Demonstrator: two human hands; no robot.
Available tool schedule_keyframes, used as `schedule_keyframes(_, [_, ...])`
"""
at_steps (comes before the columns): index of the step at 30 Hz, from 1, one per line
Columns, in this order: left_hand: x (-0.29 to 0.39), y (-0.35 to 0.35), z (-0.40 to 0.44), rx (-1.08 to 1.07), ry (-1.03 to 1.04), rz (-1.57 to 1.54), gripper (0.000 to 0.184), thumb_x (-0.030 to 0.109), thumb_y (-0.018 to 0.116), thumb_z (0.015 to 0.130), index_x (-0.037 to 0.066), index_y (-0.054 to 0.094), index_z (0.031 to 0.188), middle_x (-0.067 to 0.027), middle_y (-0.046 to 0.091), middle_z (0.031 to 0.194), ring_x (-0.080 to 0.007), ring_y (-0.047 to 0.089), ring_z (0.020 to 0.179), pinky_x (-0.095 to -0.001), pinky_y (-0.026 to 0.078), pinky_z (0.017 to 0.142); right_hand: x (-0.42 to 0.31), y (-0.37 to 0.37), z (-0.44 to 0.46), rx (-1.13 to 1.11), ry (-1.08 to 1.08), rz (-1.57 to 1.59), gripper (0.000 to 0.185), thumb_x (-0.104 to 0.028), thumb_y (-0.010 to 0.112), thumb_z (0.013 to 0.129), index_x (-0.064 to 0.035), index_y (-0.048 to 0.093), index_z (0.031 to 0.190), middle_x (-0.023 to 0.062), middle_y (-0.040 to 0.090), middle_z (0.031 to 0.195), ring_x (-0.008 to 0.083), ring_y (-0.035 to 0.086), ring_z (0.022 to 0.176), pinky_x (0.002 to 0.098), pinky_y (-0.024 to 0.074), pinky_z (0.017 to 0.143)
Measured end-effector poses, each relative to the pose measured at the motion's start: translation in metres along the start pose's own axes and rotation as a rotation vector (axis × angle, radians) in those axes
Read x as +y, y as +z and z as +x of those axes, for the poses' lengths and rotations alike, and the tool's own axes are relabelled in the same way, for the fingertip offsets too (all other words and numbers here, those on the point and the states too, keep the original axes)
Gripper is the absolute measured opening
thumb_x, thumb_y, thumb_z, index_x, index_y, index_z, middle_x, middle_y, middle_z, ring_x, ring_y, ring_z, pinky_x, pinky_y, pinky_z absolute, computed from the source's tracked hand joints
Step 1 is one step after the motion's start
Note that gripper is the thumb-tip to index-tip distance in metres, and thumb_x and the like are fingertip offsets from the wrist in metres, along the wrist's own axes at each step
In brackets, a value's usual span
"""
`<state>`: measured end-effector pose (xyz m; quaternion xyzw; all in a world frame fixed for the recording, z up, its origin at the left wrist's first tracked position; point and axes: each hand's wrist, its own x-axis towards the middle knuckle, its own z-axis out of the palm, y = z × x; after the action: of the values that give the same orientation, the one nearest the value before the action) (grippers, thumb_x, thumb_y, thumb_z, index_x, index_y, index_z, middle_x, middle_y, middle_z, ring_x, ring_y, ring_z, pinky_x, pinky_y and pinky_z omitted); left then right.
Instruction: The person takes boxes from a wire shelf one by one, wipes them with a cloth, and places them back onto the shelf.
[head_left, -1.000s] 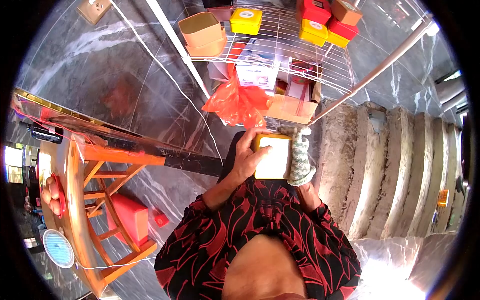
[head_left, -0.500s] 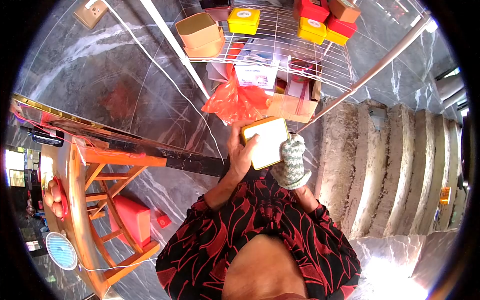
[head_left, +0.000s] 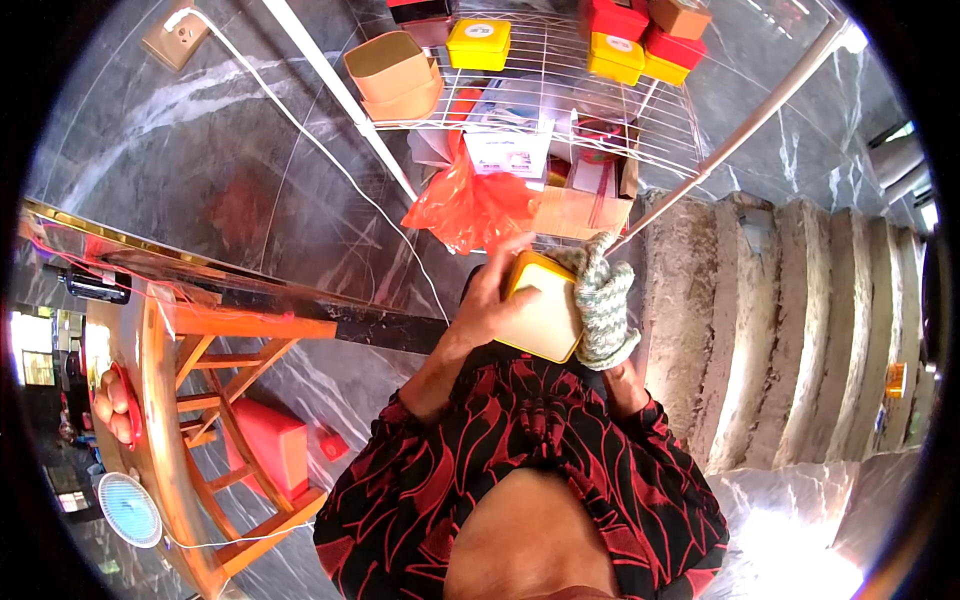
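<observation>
A yellow-rimmed box (head_left: 548,318) with a pale, flat face is held tilted in front of my chest. My right hand (head_left: 606,305), in a grey-and-white knitted glove, is closed around its right side. Bare and a little blurred, my left hand (head_left: 485,305) is at the box's left edge with its fingers stretched out and apart. The thumb of that hand reaches over the pale face; whether it presses on it I cannot tell. The far side of the box is hidden.
Ahead stands a white wire rack (head_left: 560,70) with yellow boxes (head_left: 479,44), red boxes and tan bins (head_left: 392,72). Below hang a red plastic bag (head_left: 465,208) and a cardboard box (head_left: 580,213). Concrete steps (head_left: 740,340) rise right; a wooden chair (head_left: 240,470) stands left.
The box has turned and shifted slightly right and down. My left hand has loosened from its left side, fingers now spread. The gloved hand has moved a little right and up along the edge.
</observation>
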<state>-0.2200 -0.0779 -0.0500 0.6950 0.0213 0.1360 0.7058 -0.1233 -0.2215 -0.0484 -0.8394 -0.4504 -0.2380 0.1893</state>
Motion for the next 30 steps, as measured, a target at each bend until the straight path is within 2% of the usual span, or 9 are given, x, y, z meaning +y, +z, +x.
schedule_keyframes(4, [0.005,0.004,-0.002,0.123,0.051,-0.123,0.051,0.013,0.061,0.082,0.004,0.041,0.129,-0.0078,0.052,0.109,-0.0139,0.051,0.098,-0.0269,0.042,0.084,-0.01,0.013,-0.004,-0.274,0.036,-0.762,0.037,-0.005,0.042,0.088,-0.002,0.043,0.125,0.0073,0.062,0.103,0.0179,0.057,0.084,0.0289,0.0423,0.078])
schedule_keyframes(6, [0.005,0.009,-0.005,0.196,0.016,-0.255,0.05,0.012,0.061,0.083,0.004,0.041,0.128,-0.0076,0.052,0.111,-0.0136,0.05,0.099,-0.027,0.042,0.085,-0.01,0.024,-0.003,-0.105,0.558,0.648,0.031,-0.006,0.037,0.09,-0.0045,0.049,0.119,0.0069,0.063,0.1,0.0182,0.058,0.087,0.0283,0.0427,0.08])
schedule_keyframes(8, [0.004,0.012,-0.005,0.233,0.05,-0.26,0.049,0.012,0.06,0.083,0.004,0.041,0.128,-0.0077,0.052,0.111,-0.0135,0.05,0.1,-0.0271,0.042,0.085,-0.013,0.02,-0.003,0.006,0.442,0.72,0.042,0.005,0.042,0.08,-0.0009,0.043,0.122,0.0081,0.058,0.109,0.0155,0.056,0.079,0.0272,0.0421,0.068])
schedule_keyframes(13, [0.004,0.018,-0.005,0.396,0.14,-0.261,0.048,0.01,0.058,0.084,0.002,0.04,0.128,-0.0086,0.052,0.113,-0.0149,0.05,0.103,-0.0282,0.04,0.09,-0.012,0.033,-0.021,-0.082,0.393,0.302,0.03,0.0,0.044,0.083,0.0033,0.044,0.113,0.0131,0.051,0.098,0.0235,0.052,0.085,0.0299,0.0439,0.072])
schedule_keyframes(15, [0.001,0.015,-0.002,0.466,0.173,-0.268,0.048,0.01,0.058,0.084,0.002,0.039,0.128,-0.009,0.051,0.114,-0.0152,0.049,0.103,-0.0285,0.039,0.09,-0.026,0.067,-0.048,-0.268,0.209,-0.867,0.029,-0.002,0.048,0.082,0.0079,0.042,0.109,0.0141,0.047,0.096,0.0265,0.05,0.087,0.0318,0.0439,0.072])
schedule_keyframes(18, [0.003,0.018,0.006,0.589,0.24,-0.213,0.047,0.013,0.054,0.085,-0.001,0.039,0.127,-0.0094,0.049,0.115,-0.016,0.049,0.103,-0.0292,0.039,0.09,-0.027,0.073,-0.059,-0.481,0.237,-0.505,0.038,-0.01,0.057,0.079,0.006,0.042,0.109,0.0126,0.049,0.102,0.0239,0.053,0.091,0.0299,0.0467,0.075])
schedule_keyframes(22, [0.004,0.019,0.006,0.578,0.281,-0.093,0.047,0.015,0.057,0.086,0.002,0.038,0.127,-0.009,0.049,0.111,-0.015,0.048,0.1,-0.0289,0.04,0.087,-0.011,0.045,-0.043,-0.026,0.1,0.535,0.029,-0.009,0.063,0.072,-0.0011,0.05,0.097,0.0156,0.05,0.09,0.0285,0.05,0.087,0.0401,0.0392,0.069])
schedule_keyframes(26, [0.003,0.011,0.004,0.467,0.18,0.093,0.049,0.02,0.058,0.086,0.006,0.037,0.127,-0.0103,0.052,0.105,-0.0161,0.052,0.092,-0.0291,0.044,0.079,-0.007,0.016,-0.025,-0.103,0.053,0.186,0.031,-0.006,0.062,0.062,0.001,0.048,0.089,0.0164,0.046,0.09,0.0349,0.043,0.084,0.0456,0.0373,0.071])
schedule_keyframes(30, [0.007,0.013,0.001,0.253,0.092,0.175,0.049,0.019,0.057,0.085,0.006,0.038,0.128,-0.01,0.056,0.103,-0.0156,0.053,0.09,-0.0285,0.044,0.079,0.009,0.033,-0.029,-0.073,0.25,0.529,0.024,-0.015,0.049,0.083,0.0032,0.051,0.099,0.0114,0.048,0.089,0.0213,0.05,0.08,0.0352,0.044,0.068])
